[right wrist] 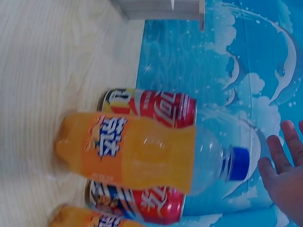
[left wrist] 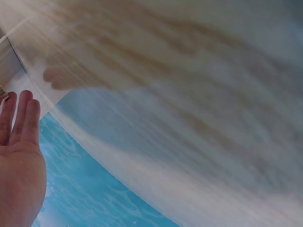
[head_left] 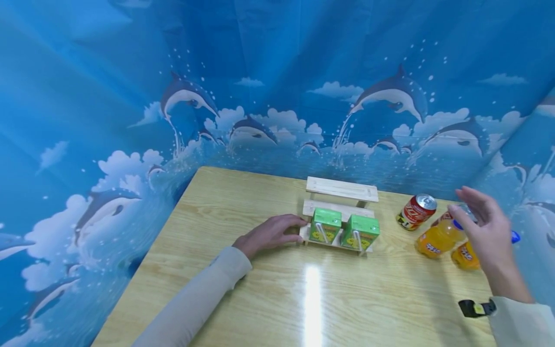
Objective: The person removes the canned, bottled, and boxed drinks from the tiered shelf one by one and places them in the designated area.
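My left hand [head_left: 273, 236] rests at the left end of a small stepped wooden shelf [head_left: 342, 189], fingertips right at its lowest step. In the left wrist view its fingers [left wrist: 32, 120] are straight. Two green drink cartons with straws, a left one [head_left: 326, 224] and a right one [head_left: 361, 232], stand side by side on that step. My right hand [head_left: 490, 231] hovers over the drinks at the right, fingers loosely bent, holding nothing. Nearest to it is an orange soda bottle [right wrist: 137, 151] with a blue cap, its fingertips beyond the cap in the right wrist view.
A red soda can [head_left: 417, 212] stands right of the shelf. Another red can [right wrist: 163, 205] and a second orange soda bottle [head_left: 465, 256] are beside the first bottle. A blue dolphin-print curtain [head_left: 277, 86] borders the wooden table [head_left: 225, 207] behind and at the sides.
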Available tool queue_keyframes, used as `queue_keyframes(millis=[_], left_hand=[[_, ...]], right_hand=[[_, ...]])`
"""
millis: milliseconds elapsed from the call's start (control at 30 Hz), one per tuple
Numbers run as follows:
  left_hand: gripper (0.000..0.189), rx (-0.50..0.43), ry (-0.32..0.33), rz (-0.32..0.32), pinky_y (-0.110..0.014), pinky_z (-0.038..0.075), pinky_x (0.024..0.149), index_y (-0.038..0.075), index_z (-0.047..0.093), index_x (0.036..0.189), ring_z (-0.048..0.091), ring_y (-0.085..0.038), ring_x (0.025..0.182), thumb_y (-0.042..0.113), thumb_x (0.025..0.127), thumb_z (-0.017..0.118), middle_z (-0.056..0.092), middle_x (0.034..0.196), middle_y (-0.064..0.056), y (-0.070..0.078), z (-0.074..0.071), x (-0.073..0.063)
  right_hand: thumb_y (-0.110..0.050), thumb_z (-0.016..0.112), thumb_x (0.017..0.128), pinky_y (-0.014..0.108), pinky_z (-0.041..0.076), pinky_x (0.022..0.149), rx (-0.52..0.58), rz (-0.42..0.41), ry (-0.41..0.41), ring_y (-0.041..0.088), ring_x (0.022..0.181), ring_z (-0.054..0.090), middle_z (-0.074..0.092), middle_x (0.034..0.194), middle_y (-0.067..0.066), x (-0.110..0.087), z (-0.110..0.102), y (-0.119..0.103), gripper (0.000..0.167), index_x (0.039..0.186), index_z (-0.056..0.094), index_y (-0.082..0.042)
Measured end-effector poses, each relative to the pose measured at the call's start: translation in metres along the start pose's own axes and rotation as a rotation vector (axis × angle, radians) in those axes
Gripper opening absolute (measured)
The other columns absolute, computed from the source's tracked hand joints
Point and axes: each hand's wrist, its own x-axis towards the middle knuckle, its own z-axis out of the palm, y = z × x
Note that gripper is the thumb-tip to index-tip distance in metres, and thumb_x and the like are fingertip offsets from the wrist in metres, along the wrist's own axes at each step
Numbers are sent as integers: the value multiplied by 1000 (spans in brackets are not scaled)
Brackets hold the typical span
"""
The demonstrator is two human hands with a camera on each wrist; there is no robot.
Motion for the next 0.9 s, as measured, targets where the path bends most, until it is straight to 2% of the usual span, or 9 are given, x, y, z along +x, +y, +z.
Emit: queue_keyframes(millis=[133, 267, 333, 600, 800, 900], left_hand=[[59, 5, -1, -2, -41, 46, 128, 22, 56, 160, 51, -19, 154, 43, 107, 70, 56, 164, 2, 0, 0, 0], [59, 8, -4, -3, -41, 46, 128, 22, 56, 160, 51, -19, 154, 43, 107, 70, 56, 165, 2, 0, -1, 0], [59, 6, -4, 0, -41, 45, 129, 22, 56, 160, 51, -19, 154, 43, 107, 70, 56, 165, 2, 1, -1, 0], [59, -8, -6, 2, -41, 46, 128, 21, 56, 160, 51, -20, 154, 40, 107, 71, 56, 164, 1, 2, -2, 0], [58, -8, -7, 2, -41, 47, 127, 21, 56, 160, 52, -20, 153, 40, 107, 71, 57, 164, 1, 2, -1, -1], [58, -7, -4, 2, -41, 47, 127, 20, 56, 160, 52, -20, 153, 40, 107, 71, 57, 164, 0, 1, -1, -1]], right_hand=[[-30, 63, 112, -3, 36, 110, 10, -55, 1, 4, 160, 36, 48, 168, -13, 1, 8, -7, 61, 169, 38, -30], [-28, 63, 112, -2, 31, 116, 15, -91, -18, 5, 159, 39, 50, 166, -11, 1, 18, -10, 60, 168, 40, -29], [-29, 64, 112, -2, 33, 115, 6, -101, -29, 3, 155, 43, 52, 163, -11, 1, 23, -11, 60, 167, 41, -29], [-21, 65, 112, -2, 47, 100, 77, -139, -148, -5, 134, 52, 52, 156, -9, 0, 43, -13, 61, 168, 40, -23], [-23, 68, 110, -3, 47, 97, 71, -160, -184, -12, 126, 53, 51, 157, 13, -5, 63, -16, 63, 168, 41, -19], [-26, 68, 111, -3, 46, 98, 68, -155, -208, -13, 126, 51, 49, 157, 18, -7, 72, -17, 65, 168, 38, -18]])
